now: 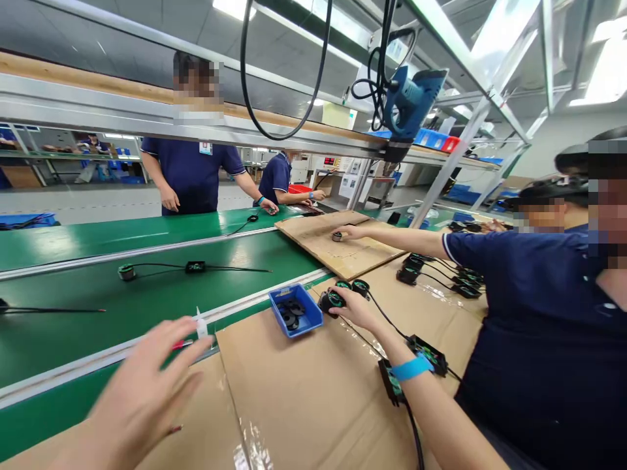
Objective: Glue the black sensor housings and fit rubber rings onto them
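**Right hand (360, 307) closed on round unit (325, 302) beside blue bin (305, 328); left hand (147, 378) spread**

Head view. Hands: two, well apart. The right, wearing one blue wristband (411, 367), grips one black-and-green round unit just right of the bin. Two further round units (361, 288) sit beside its fingers. The left, blurred, has its fingers parted, left of the bin and nearer the viewer; one white bottle (201, 326) shows behind its fingertips. Whether they touch cannot be told.

Circuit boxes (427, 356): two, near the right wrist, right of the bin and nearer the viewer.

Conveyor: one cabled motor (126, 273) and one small module (195, 267) lie left of the bin, beyond it.

Containers: the bin stands on cardboard (274, 385) and holds several overlapping black discs (292, 313); exact count cannot be told.

Co-worker: one hand (350, 232) touches one small motor (337, 237) on a raised cardboard sheet (337, 258), beyond the bin to its right.
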{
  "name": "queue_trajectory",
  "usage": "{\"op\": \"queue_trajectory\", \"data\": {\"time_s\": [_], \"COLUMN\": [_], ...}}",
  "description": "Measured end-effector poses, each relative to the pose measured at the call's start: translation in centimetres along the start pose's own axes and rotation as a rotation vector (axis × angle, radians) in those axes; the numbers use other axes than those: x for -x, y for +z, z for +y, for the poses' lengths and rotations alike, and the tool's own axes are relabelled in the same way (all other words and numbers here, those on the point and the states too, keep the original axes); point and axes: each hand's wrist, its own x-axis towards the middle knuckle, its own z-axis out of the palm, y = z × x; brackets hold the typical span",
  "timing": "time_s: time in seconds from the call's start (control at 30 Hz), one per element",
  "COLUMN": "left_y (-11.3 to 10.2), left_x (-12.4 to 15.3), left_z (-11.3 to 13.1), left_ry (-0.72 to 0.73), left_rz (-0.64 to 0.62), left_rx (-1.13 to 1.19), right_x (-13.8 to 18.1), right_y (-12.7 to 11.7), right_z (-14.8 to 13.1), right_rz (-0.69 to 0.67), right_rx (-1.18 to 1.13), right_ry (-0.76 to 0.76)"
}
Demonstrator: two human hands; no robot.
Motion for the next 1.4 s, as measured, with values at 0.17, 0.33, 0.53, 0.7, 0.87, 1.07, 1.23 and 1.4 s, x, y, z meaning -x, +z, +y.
{"op": "queue_trajectory", "data": {"time_s": [0.17, 0.33, 0.53, 0.7, 0.87, 1.07, 1.23, 1.4], "left_y": [7.0, 10.5, 7.9, 4.7, 1.8, 0.2, 0.2, -0.2], "left_x": [-5.3, -7.3, -2.4, 1.9, 6.6, 11.5, 13.2, 12.9], "left_z": [8.2, 13.0, 10.3, 6.9, 4.3, 3.0, 3.0, 3.8], "left_ry": [-0.388, -0.809, -1.126, -1.267, -1.338, -1.316, -1.335, -1.283], "left_rz": [-0.277, -0.178, -0.178, -0.242, -0.509, -0.74, -0.531, -0.307], "left_rx": [0.774, 1.327, 1.327, 1.405, 1.585, 1.776, 1.829, 1.786], "right_x": [4.7, 7.9, 15.5, 21.3, 16.9, 7.7, -0.5, -5.5], "right_y": [-2.8, -2.4, 2.8, 7.4, 5.0, 6.2, 11.5, 15.1], "right_z": [-3.6, -12.2, -12.6, -8.3, -9.8, -15.6, -21.7, -27.3], "right_rz": [0.157, 0.074, 0.03, 0.138, 0.238, -0.268, -0.248, -0.135], "right_rx": [-0.149, -0.28, -0.163, 0.035, -0.021, -0.301, -0.488, -0.667], "right_ry": [-0.154, -0.44, -0.161, -0.134, -0.278, -0.295, -0.267, -0.154]}}
